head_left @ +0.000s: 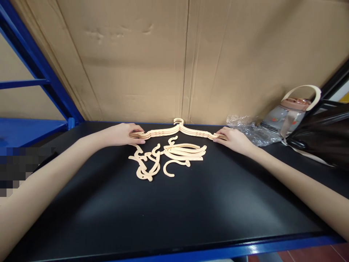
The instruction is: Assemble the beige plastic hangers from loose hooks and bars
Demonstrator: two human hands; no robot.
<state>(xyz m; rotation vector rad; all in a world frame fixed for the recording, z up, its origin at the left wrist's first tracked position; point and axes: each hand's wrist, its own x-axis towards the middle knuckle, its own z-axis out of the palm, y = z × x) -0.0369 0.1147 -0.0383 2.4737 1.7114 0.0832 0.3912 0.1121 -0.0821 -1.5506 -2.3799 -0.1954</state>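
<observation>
A stack of cream plastic clothes hangers (178,130) lies flat at the far side of a black table top (174,211), hooks pointing to the back. My left hand (127,134) grips the left end of the stack, fingers curled round it. My right hand (231,139) grips the right end the same way. Just in front of the stack lie several loose cream hanger parts (166,156): curved arms and separate hooks, some overlapping.
A cardboard sheet (174,58) stands as a wall behind the table. At the back right are crumpled clear plastic (242,125), a clear water jug with a cream handle (289,114) and a dark bag (324,134). Blue shelving (32,65) rises at the left.
</observation>
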